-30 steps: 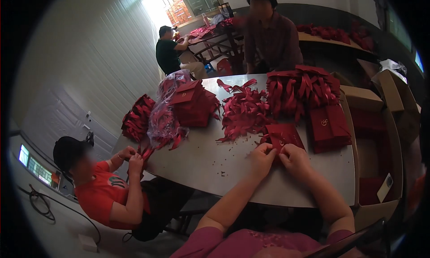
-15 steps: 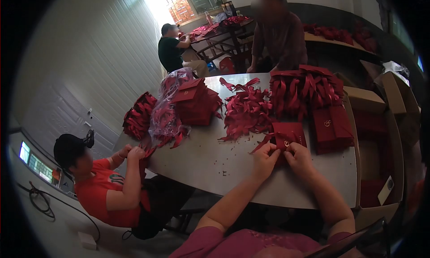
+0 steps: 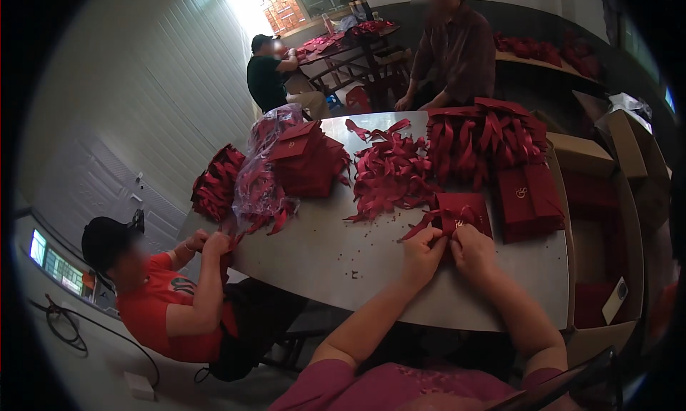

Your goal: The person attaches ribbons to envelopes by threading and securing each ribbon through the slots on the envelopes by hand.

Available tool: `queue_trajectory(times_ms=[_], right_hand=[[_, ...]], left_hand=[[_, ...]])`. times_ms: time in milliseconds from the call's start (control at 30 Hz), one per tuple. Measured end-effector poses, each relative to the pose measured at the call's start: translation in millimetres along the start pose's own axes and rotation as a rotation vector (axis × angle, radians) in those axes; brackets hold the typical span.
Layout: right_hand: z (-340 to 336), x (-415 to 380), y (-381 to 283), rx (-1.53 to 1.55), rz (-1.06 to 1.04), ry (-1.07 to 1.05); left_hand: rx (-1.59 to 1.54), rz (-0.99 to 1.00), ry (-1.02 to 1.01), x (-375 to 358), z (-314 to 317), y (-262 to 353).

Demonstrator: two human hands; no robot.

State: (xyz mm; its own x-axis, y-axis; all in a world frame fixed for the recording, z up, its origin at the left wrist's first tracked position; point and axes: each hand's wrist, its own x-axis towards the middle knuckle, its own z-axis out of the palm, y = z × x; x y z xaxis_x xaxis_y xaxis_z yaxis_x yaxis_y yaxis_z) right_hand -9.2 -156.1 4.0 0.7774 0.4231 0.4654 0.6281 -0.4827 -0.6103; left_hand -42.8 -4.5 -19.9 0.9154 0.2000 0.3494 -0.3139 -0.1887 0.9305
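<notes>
A dark red paper gift bag (image 3: 473,202) with a gold emblem lies flat on the table in front of me. Its red ribbon (image 3: 431,218) crosses the front, with a loose end out to the left. My left hand (image 3: 423,254) pinches the ribbon near the bag's lower edge, thumb and fingers together. Close beside it, my right hand (image 3: 471,251) is also closed in a pinch on the ribbon; the fingertips partly hide what lies between them. To the right stands a stack of red bags (image 3: 529,204).
A ribbon-handled bag pile (image 3: 393,172) and more stacked bags (image 3: 307,161) cover the far side of the metal table (image 3: 321,257). Open cardboard boxes (image 3: 584,154) stand at the right. A person in orange (image 3: 179,304) works at the left; another person (image 3: 457,54) sits opposite.
My hands have drawn slightly closer together at the ribbon, which now covers more of the gold emblem. The person opposite has shifted to the right and sits more upright.
</notes>
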Motion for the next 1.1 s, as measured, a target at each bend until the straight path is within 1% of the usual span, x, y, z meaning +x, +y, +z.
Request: queue_trajectory(times_ms=[33, 167, 233, 267, 333, 367, 433, 500, 567, 600, 667, 700, 767, 800, 867, 900, 967, 1033, 1067, 1100], right_hand=[[0, -1, -4, -0.132, -0.086, 0.053], [1, -2, -2, -0.158, -0.081, 0.022], [5, -7, -1, -0.362, -0.161, -0.01], [6, -8, -2, -0.361, -0.155, -0.013], [9, -6, -4, -0.335, -0.084, 0.026], [11, -4, -2, -0.334, -0.079, 0.024], [11, -2, 10, 0.152, 0.142, 0.044], [6, -2, 10, 0.203, 0.174, 0.082], [-1, -2, 3, 0.128, 0.101, 0.135], [0, -5, 5, 0.105, 0.147, 0.134], [6, -4, 10, 0.403, 0.221, 0.096], [6, -4, 11, 0.403, 0.228, 0.096], [5, -4, 12, 0.367, 0.193, 0.071], [5, -5, 12, 0.366, 0.202, 0.07], [3, -2, 13, 0.247, 0.015, 0.097], [-1, 2, 13, 0.25, 0.02, 0.097], [-19, 12, 11, 0.304, -0.019, 0.284], [-44, 26, 20, 0.298, 0.078, 0.391], [-51, 28, 22, 0.25, 0.176, 0.325], [-46, 24, 31, 0.245, 0.18, 0.329]], left_hand=[[0.004, 0.007, 0.009, 0, 0, -1], [0.0, 0.026, -0.019, 2, -2, -3], [-0.018, -0.013, -0.042, 0, -1, -2], [-0.018, -0.018, -0.045, 0, -1, -2], [0.23, 0.169, -0.015, 1, -1, 0], [0.229, 0.165, -0.018, 2, -3, 0], [0.222, 0.144, -0.05, 1, -5, 3], [-0.026, -0.092, -0.132, 3, -9, 0], [-0.139, -0.156, -0.203, 6, -13, -13], [-0.244, -0.188, -0.228, 7, -14, -8], [-0.373, -0.209, -0.244, 9, -13, 7], [-0.373, -0.215, -0.247, 10, -15, 11], [-0.17, -0.266, -0.296, 11, -19, 15], [-0.173, -0.275, -0.3, 12, -22, 11], [-0.151, -0.274, -0.341, 14, -27, 0], [-0.149, -0.279, -0.343, 13, -27, 2], [-0.085, -0.271, -0.294, 12, -25, 5], [-0.106, -0.276, -0.31, 14, -27, -6], [-0.118, -0.27, -0.317, 14, -26, -11], [-0.122, -0.27, -0.324, 12, -24, -10]])
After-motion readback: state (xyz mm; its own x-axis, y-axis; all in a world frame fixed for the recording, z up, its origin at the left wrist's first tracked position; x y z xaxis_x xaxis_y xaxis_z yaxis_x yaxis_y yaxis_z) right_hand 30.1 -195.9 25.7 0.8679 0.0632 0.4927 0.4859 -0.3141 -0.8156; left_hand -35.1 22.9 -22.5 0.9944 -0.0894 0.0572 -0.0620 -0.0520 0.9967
